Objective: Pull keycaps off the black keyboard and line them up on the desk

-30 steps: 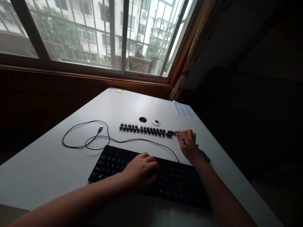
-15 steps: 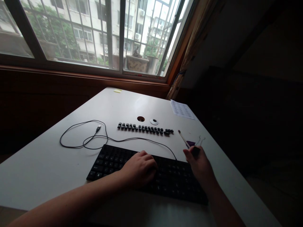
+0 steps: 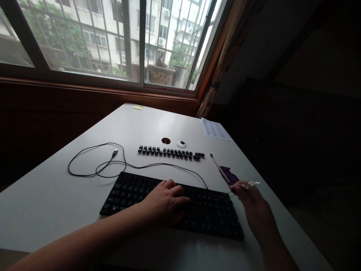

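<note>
A black keyboard (image 3: 208,214) lies across the near part of the table. My left hand (image 3: 166,201) rests on its middle with the fingers spread over the keys, holding nothing that I can see. Just past the keyboard's right end, my right hand (image 3: 254,201) is closed in a pinch on a thin wire keycap puller (image 3: 249,184), partly hidden by the fingers. A purple cloth (image 3: 231,176) lies just beyond that hand. Across the cloth's left edge rests a slim, dark-tipped stick (image 3: 218,165). Small black keycaps (image 3: 169,152) stand in rows behind the keyboard.
The keyboard's cable (image 3: 125,162) loops over the left side of the white table (image 3: 56,199), ending in a USB plug (image 3: 114,153). Farther back are a round hole (image 3: 166,140), a white ring-shaped cover (image 3: 179,145), a printed paper (image 3: 216,130) and a yellow note (image 3: 138,107).
My right hand has moved right, off the keyboard's edge, and turned, so the puller's wires now point right. More of the purple cloth shows. My left hand stays on the keyboard, its fingers slightly more extended.
</note>
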`<action>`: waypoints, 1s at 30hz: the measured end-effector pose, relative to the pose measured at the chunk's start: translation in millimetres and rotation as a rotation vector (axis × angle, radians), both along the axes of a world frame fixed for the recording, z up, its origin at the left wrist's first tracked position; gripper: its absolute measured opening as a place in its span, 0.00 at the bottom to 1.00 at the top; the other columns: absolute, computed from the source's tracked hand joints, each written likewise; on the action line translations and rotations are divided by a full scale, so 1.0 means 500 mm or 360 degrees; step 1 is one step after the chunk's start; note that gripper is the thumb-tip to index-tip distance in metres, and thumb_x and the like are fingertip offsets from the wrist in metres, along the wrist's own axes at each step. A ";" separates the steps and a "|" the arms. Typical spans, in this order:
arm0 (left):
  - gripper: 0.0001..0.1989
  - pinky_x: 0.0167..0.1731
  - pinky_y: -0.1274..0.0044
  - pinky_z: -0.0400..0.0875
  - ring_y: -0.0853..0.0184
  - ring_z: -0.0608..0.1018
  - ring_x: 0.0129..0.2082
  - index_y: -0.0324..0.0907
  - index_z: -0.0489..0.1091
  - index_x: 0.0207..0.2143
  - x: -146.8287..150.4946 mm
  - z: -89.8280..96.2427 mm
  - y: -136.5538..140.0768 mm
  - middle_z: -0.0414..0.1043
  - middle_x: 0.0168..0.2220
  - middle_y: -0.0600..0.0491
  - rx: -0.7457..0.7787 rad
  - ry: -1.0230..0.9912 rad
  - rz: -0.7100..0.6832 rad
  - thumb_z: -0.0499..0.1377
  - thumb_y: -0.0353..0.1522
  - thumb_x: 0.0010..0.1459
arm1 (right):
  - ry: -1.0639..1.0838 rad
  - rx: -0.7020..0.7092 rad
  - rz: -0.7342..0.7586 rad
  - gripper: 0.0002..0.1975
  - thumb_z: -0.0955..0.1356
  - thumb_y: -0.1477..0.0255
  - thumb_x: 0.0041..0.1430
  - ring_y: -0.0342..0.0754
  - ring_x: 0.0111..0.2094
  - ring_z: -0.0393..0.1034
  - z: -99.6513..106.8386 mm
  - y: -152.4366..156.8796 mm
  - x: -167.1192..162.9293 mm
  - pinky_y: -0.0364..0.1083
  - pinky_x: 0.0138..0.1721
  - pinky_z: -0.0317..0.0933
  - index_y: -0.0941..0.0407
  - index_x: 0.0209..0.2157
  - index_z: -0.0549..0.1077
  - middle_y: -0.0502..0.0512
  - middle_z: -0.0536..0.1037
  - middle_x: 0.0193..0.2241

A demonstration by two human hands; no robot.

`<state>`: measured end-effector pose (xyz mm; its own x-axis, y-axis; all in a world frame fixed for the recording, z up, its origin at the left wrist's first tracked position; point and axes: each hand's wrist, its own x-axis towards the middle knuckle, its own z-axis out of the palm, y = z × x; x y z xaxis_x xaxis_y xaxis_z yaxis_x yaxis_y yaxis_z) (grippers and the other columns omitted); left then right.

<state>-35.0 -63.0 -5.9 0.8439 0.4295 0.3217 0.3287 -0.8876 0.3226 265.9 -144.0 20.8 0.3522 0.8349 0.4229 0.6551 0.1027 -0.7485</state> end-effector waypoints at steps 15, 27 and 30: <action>0.19 0.64 0.64 0.56 0.59 0.65 0.62 0.41 0.65 0.58 0.018 -0.002 -0.051 0.64 0.62 0.50 0.0381 -0.0045 -0.0317 0.50 0.34 0.68 | -0.0225 -0.0274 0.0512 0.08 0.69 0.62 0.61 0.53 0.41 0.73 0.010 0.020 -0.064 0.50 0.43 0.67 0.51 0.36 0.79 0.54 0.78 0.37; 0.21 0.64 0.62 0.55 0.58 0.62 0.65 0.39 0.61 0.62 0.018 -0.019 -0.056 0.61 0.64 0.46 0.0456 0.0032 -0.0353 0.49 0.35 0.69 | -0.0312 -0.0281 0.0641 0.08 0.68 0.64 0.63 0.51 0.39 0.73 0.006 0.049 -0.087 0.49 0.41 0.67 0.52 0.35 0.76 0.54 0.77 0.35; 0.21 0.65 0.62 0.54 0.57 0.61 0.66 0.38 0.61 0.62 0.018 -0.019 -0.056 0.60 0.65 0.47 0.0443 0.0052 -0.0371 0.47 0.35 0.70 | -0.0308 -0.0161 0.0442 0.10 0.66 0.62 0.64 0.51 0.39 0.73 0.003 0.072 -0.077 0.49 0.42 0.67 0.53 0.36 0.73 0.55 0.77 0.37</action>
<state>-25.8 -90.9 -15.5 0.9206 0.1243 0.3703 0.1135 -0.9922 0.0509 227.6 -108.1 22.4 0.0273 0.9288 0.3695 0.7432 0.2284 -0.6289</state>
